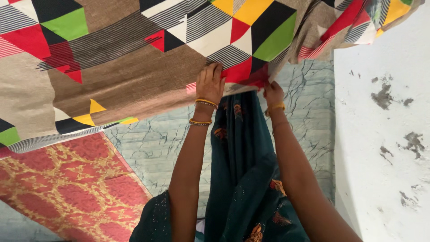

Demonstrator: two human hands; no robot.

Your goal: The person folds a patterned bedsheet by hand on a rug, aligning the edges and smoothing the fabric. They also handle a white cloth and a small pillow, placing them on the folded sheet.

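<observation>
A large bedsheet (134, 67) printed with brown, red, green, yellow, black and striped triangles hangs across the top of the head view. My left hand (209, 83) grips its lower edge near the middle, fingers curled over the cloth. My right hand (272, 93) pinches the same edge a little to the right, at a red patch. Both wrists wear yellow bangles. A dark teal scarf (242, 157) with small orange motifs hangs between my arms.
Below lies a pale blue-green mattress cover (152, 143) with a dark crackle pattern. A red and gold patterned cloth (67, 188) covers the lower left. A white wall (385, 134) with grey scuffs stands at the right.
</observation>
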